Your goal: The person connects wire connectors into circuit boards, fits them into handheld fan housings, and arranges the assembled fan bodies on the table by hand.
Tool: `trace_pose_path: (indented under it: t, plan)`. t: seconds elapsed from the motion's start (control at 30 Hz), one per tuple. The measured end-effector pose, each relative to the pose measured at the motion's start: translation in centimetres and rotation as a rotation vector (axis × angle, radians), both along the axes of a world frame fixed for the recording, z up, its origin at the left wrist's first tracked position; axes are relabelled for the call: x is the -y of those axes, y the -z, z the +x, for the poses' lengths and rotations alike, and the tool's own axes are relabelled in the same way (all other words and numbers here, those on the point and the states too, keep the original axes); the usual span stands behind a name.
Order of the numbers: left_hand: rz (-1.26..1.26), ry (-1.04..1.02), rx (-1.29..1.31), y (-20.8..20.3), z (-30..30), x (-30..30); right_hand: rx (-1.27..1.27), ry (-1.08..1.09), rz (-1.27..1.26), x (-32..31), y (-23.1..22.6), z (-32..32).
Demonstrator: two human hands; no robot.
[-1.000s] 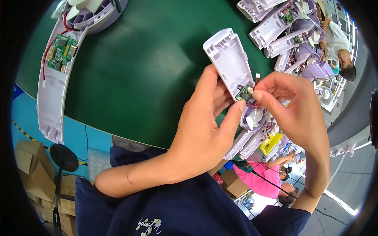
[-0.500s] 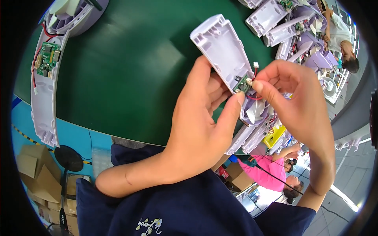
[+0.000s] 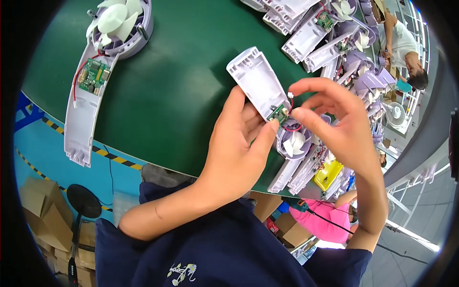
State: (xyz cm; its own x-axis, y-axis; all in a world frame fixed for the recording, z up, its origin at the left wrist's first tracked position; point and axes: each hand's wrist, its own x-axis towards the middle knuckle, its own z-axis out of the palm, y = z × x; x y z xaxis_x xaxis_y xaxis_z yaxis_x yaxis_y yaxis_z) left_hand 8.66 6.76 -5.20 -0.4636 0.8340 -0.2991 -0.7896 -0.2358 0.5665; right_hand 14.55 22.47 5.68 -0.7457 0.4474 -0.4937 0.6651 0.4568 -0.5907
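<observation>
My left hand (image 3: 234, 153) grips a pale lilac handheld-fan half-shell (image 3: 259, 83) over the table, its thumb on the edge of a small green circuit board (image 3: 278, 113) inside. At the shell's lower end sits a round fan head with white blades (image 3: 294, 143). Red wire curves beside the board, and a small white plug (image 3: 290, 95) stands up from it. Close by is my right hand (image 3: 342, 117), thumb and forefinger apart around the plug and wire. Its thumb tip is near the board; whether it touches the wire is unclear.
On the green table (image 3: 167, 95), another fan half-shell (image 3: 79, 122) with board lies left. Many similar parts (image 3: 306, 43) are piled right, near a yellow tray (image 3: 328, 174). Two people work beyond, one in white (image 3: 401, 40), one in pink (image 3: 322, 220). Cardboard boxes (image 3: 48, 205) stand lower left.
My right thumb and forefinger have spread apart, off the white connector on the board. The held fan part sits slightly lower and further left in view, and the view itself has shifted.
</observation>
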Motion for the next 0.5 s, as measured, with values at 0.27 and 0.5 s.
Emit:
trace_pose_path:
  t: [0.27,0.5]
  plan:
    - [0.001,-0.041,-0.001,0.1,0.2,0.1,-0.15,0.155,-0.056,0.4,1.9,1.1]
    - [-0.005,-0.019,0.023,-0.1,0.1,-0.1,-0.167,-0.026,0.085,-0.3,1.4,2.1]
